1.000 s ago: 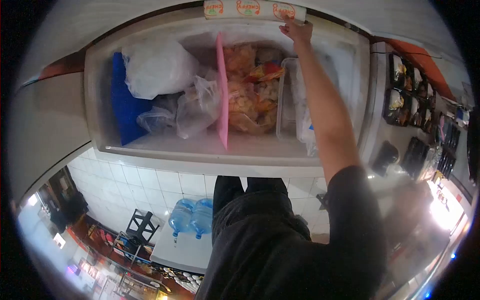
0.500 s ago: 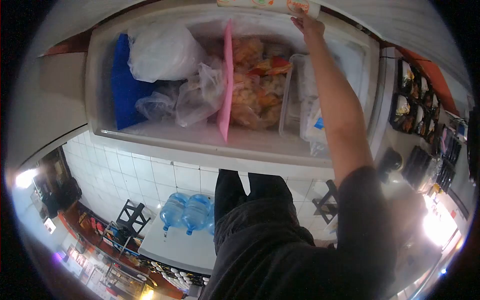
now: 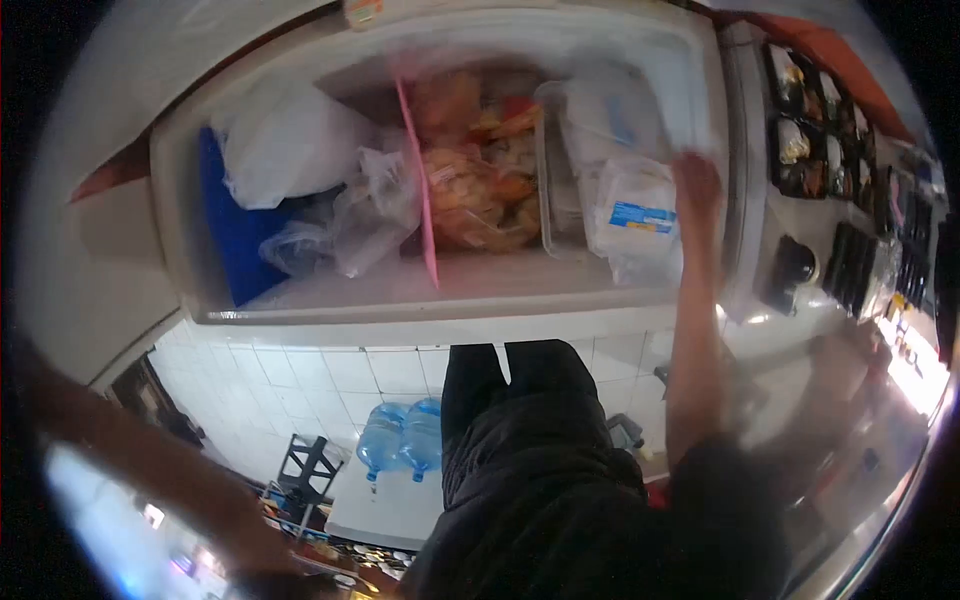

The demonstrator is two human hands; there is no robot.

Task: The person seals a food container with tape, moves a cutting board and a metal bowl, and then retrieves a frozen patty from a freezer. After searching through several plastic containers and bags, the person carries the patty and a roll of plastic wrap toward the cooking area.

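Observation:
My right hand (image 3: 697,180) is over the right end of an open chest freezer (image 3: 480,330), beside a stack of clear-wrapped white packs (image 3: 612,190) with a blue label. The hand is smeared by motion, so its fingers and any contact with the packs cannot be made out. My left forearm (image 3: 160,480) stretches across the lower left, and its hand is lost at the dark edge of the view. Left of the packs lie a clear plastic container (image 3: 550,235) and bags of orange-yellow food (image 3: 480,195).
A pink divider (image 3: 424,200) and a blue panel (image 3: 222,220) stand in the freezer, with a large white bag (image 3: 290,145) between them. Black trays of packed food (image 3: 800,150) are at the right. Blue water bottles (image 3: 420,435) are behind me.
My right hand has come from the freezer's back edge down to the packs at the right end. My left forearm has entered at the lower left. The camera view has shifted.

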